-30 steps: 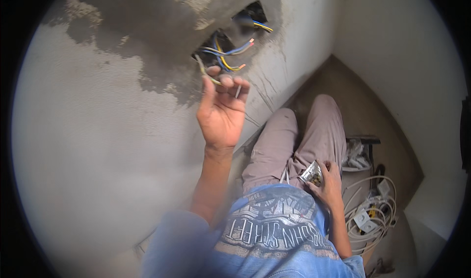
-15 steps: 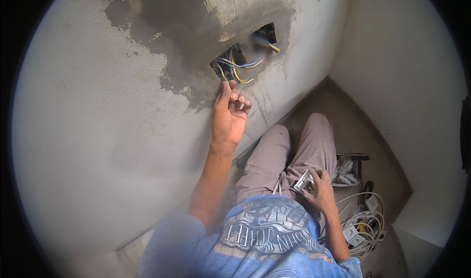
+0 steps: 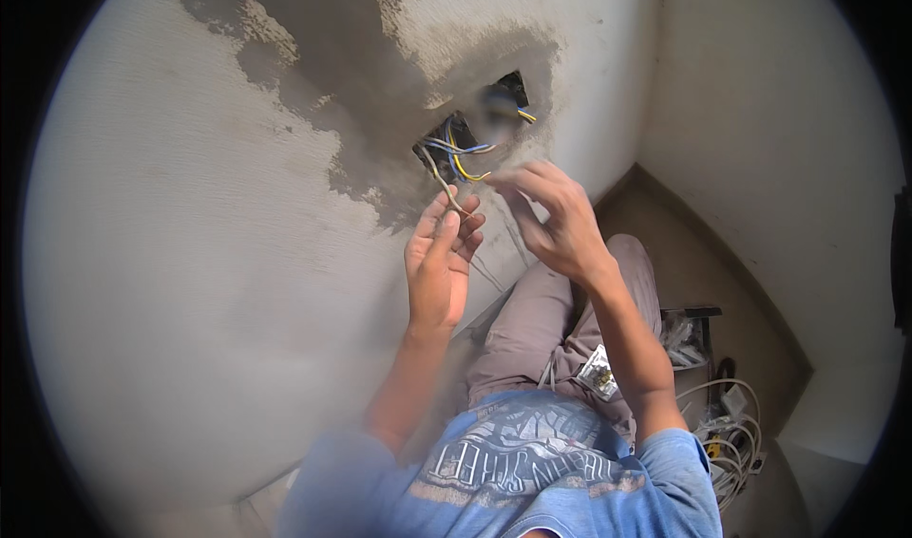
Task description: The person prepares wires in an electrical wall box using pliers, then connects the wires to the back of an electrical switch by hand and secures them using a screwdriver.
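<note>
Two recessed openings sit in the patched plaster: the lower one [image 3: 461,134] holds blue, grey and yellow wires [image 3: 465,169], the upper one [image 3: 513,87] shorter blue and yellow ones. My left hand [image 3: 437,263], below the lower opening, has thumb and fingers closed on a pale wire [image 3: 437,175] coming from it. Slightly to the right, my right hand [image 3: 551,215] is raised with bent fingers near the yellow wire's tip; whether they grip it is unclear. A small socket module [image 3: 597,372] rests on my lap.
A white wall [image 3: 769,158] meets the patched wall at a corner beside my knees. On the floor right of my legs lie a dark tray with plastic bags [image 3: 686,340], coiled white cable [image 3: 746,429] and small white fittings [image 3: 736,400].
My right hand has left the socket module on my lap and risen to the wires. My left hand has drawn slightly down, still on the pale wire.
</note>
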`<state>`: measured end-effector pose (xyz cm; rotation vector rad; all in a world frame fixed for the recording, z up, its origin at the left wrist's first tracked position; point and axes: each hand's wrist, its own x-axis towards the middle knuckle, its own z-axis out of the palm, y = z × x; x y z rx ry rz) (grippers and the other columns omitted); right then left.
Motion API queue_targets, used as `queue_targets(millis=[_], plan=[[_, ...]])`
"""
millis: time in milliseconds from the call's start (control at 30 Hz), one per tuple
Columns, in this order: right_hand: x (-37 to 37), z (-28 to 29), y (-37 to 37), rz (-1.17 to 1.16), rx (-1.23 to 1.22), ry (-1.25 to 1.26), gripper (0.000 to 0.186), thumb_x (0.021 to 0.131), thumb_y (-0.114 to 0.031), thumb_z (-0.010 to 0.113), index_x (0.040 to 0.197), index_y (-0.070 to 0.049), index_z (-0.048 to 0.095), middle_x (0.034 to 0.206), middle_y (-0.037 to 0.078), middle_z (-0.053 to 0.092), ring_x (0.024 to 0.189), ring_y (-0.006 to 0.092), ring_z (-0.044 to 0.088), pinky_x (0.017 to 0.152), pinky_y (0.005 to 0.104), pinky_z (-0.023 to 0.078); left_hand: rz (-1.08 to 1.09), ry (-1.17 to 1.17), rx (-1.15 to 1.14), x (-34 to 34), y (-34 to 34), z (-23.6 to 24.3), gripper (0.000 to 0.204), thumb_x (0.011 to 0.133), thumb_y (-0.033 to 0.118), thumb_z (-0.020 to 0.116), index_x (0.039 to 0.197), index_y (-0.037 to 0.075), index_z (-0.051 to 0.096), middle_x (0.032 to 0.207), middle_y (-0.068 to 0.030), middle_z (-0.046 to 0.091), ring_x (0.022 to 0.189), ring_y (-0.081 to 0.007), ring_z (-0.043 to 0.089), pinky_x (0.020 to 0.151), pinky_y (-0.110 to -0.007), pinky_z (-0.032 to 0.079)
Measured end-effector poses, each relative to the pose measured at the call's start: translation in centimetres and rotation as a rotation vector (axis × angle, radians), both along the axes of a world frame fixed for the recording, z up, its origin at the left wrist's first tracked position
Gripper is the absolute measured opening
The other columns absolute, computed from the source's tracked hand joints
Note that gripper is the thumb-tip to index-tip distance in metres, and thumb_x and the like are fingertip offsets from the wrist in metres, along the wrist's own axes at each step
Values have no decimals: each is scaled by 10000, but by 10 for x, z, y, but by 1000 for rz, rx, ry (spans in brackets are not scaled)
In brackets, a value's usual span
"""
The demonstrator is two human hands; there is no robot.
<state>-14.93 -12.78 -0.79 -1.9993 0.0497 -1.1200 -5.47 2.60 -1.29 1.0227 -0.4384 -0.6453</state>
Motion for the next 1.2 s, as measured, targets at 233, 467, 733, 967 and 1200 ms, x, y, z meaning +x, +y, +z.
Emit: queue_targets(millis=[233, 467, 733, 967, 1200], plan=[[18, 13, 25, -52, -142, 42, 162, 854, -113, 711, 1008, -61, 708, 860, 92, 643, 825, 283, 607, 720, 393, 506, -89, 24, -56, 9, 8, 1, 417, 1026, 181, 498, 1427, 68, 485, 1277, -28, 568, 1143, -140, 529, 951, -355, 450], [24, 5, 14, -20, -114, 42, 174, 838, -96, 721, 1006, -52, 718, 855, 84, 622, 832, 287, 582, 712, 397, 495, -82, 11, -74, 20, -15, -4, 272, 1016, 211, 579, 1263, 96, 579, 1158, -4, 621, 1063, -109, 563, 890, -310, 464], [-19, -14, -20, 199, 197, 255, 426, 898, -221, 723, 1293, -91, 632, 991, 47, 689, 918, 166, 620, 781, 335, 489, -110, 29, -89, 32, -8, -13, 167, 1014, 211, 606, 1157, 124, 609, 1087, -1, 648, 1025, -122, 591, 839, -332, 491], [-18, -26, -9, 192, 393, 238, 246, 965, -205, 646, 1134, -39, 708, 930, 89, 717, 844, 127, 621, 732, 294, 483, -381, 457, -293, 20, -10, -32, 252, 1044, 376, 519, 1093, 153, 625, 994, 20, 615, 914, -137, 575, 809, -321, 484], [13, -13, 4, 263, 456, 158, 242, 993, -168, 596, 1111, 19, 694, 969, 75, 714, 951, 132, 635, 870, 301, 488, -495, 590, -448, 17, -14, -42, 294, 1035, 403, 520, 1012, 135, 637, 842, 19, 535, 819, -130, 531, 727, -284, 465]])
